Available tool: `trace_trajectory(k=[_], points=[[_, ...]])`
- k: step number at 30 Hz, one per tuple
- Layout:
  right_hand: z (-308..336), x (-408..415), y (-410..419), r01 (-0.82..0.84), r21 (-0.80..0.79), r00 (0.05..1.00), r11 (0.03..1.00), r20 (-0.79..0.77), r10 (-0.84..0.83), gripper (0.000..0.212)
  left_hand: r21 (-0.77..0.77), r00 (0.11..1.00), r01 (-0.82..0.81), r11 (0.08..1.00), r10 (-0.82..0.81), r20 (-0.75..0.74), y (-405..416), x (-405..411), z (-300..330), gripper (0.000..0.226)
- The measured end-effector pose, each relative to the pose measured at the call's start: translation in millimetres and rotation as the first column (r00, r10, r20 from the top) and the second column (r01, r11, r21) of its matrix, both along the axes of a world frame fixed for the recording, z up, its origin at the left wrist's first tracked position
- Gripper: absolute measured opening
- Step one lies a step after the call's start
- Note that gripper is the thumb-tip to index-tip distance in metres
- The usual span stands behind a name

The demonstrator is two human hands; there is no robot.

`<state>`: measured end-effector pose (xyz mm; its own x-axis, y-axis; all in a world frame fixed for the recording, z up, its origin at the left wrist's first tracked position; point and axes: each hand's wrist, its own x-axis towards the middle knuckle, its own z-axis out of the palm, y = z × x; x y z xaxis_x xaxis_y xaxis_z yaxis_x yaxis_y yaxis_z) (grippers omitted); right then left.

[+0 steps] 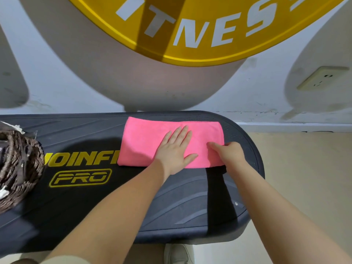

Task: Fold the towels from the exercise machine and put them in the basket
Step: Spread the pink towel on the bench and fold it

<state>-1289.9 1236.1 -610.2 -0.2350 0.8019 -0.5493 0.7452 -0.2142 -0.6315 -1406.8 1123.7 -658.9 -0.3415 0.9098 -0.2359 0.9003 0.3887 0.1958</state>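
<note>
The woven basket (18, 168) sits at the far left of the black exercise machine (80, 202). Further right, the folded pink towel (148, 138) lies near the far edge. Your left hand (176, 152) presses flat on it, fingers straight. Your right hand (227, 152) pinches its right end.

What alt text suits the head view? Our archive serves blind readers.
Left hand presses flat on a folded pink towel on a black exercise machine, while the right hand pinches its right end. A woven basket sits left.
</note>
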Motion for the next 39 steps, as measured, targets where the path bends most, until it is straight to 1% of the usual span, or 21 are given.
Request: trace_trajectory(k=[2, 5, 7, 9, 11, 12, 14, 16, 18, 20, 21, 22, 23, 25, 26, 28, 30, 31, 35, 37, 39], points=[[5, 1, 1, 0.028, -0.133, 0.995, 0.991, -0.086, -0.039, 0.040, 0.000, 1.000, 0.005, 1.000, -0.005, 0.002, 1, -1, 0, 0.072], [12, 1, 0, 0.051, -0.363, 0.959, 0.930, -0.243, -0.147, 0.021, 0.013, 1.000, 0.010, 1.000, -0.010, 0.023, 0, -1, 0, 0.072], [13, -3, -1, 0.024, -0.386, 0.937, 0.922, -0.314, -0.156, 0.017, 0.018, 0.995, -0.006, 1.000, 0.004, 0.096, 2, -6, 2, 0.071], [15, -10, -3, -0.014, -0.324, 0.914, 0.946, -0.388, -0.120, 0.022, 0.065, 0.965, -0.044, 0.997, 0.026, 0.261, 3, -11, 8, 0.065], [20, -20, -10, -0.059, -0.227, 0.879, 0.972, -0.473, -0.058, 0.024, 0.185, 0.843, -0.191, 0.964, 0.064, 0.534, 2, -17, 15, 0.055], [22, -27, -17, -0.091, -0.156, 0.867, 0.983, -0.498, 0.001, 0.027, 0.221, 0.742, -0.300, 0.928, 0.082, 0.666, 0, -20, 18, 0.051], [26, -43, -33, -0.174, 0.043, 0.864, 0.984, -0.473, 0.173, 0.038, 0.190, 0.506, -0.498, 0.846, 0.107, 0.856, -8, -25, 24, 0.046], [23, -59, -53, -0.285, 0.239, 0.853, 0.928, -0.378, 0.359, 0.046, 0.122, 0.330, -0.633, 0.765, 0.124, 0.936, -18, -27, 31, 0.038], [19, -73, -73, -0.401, 0.328, 0.813, 0.855, -0.302, 0.497, 0.052, 0.042, 0.207, -0.749, 0.661, 0.174, 0.963, -27, -31, 39, 0.029], [18, -82, -91, -0.545, 0.323, 0.709, 0.774, -0.315, 0.631, 0.053, -0.027, 0.138, -0.832, 0.553, 0.254, 0.957, -37, -39, 43, 0.034], [18, -85, -98, -0.595, 0.305, 0.656, 0.743, -0.350, 0.669, 0.053, -0.038, 0.132, -0.849, 0.527, 0.281, 0.951, -42, -44, 42, 0.035], [18, -86, -102, -0.607, 0.289, 0.639, 0.740, -0.375, 0.671, 0.054, -0.036, 0.131, -0.860, 0.508, 0.288, 0.949, -47, -50, 39, 0.035], [18, -85, -102, -0.589, 0.275, 0.662, 0.760, -0.374, 0.649, 0.053, -0.022, 0.148, -0.865, 0.502, 0.295, 0.944, -50, -54, 37, 0.034], [14, -82, -96, -0.535, 0.376, 0.721, 0.757, -0.263, 0.641, 0.050, 0.012, 0.229, -0.863, 0.505, 0.369, 0.901, -57, -64, 31, 0.033], [10, -81, -91, -0.552, 0.459, 0.715, 0.696, -0.170, 0.679, 0.050, 0.033, 0.290, -0.851, 0.524, 0.418, 0.861, -58, -68, 27, 0.034], [1, -81, -81, -0.681, 0.535, 0.622, 0.500, 0.060, 0.781, 0.050, 0.059, 0.437, -0.797, 0.601, 0.506, 0.744, -58, -74, 24, 0.037], [-8, -82, -75, -0.812, 0.478, 0.499, 0.336, 0.267, 0.824, 0.058, 0.072, 0.588, -0.732, 0.678, 0.574, 0.570, -57, -76, 24, 0.043], [-12, -83, -74, -0.853, 0.430, 0.455, 0.295, 0.339, 0.823, 0.063, 0.095, 0.637, -0.712, 0.696, 0.583, 0.504, -57, -77, 25, 0.045], [-23, -87, -78, -0.902, 0.347, 0.400, 0.258, 0.445, 0.801, 0.077, 0.198, 0.763, -0.630, 0.751, 0.550, 0.338, -67, -79, 27, 0.049], [-25, -91, -82, -0.900, 0.330, 0.415, 0.286, 0.444, 0.794, 0.081, 0.231, 0.803, -0.587, 0.776, 0.520, 0.292, -73, -76, 24, 0.046], [-24, -95, -85, -0.891, 0.314, 0.442, 0.329, 0.431, 0.786, 0.086, 0.275, 0.810, -0.581, 0.766, 0.510, 0.290, -76, -74, 22, 0.044]])
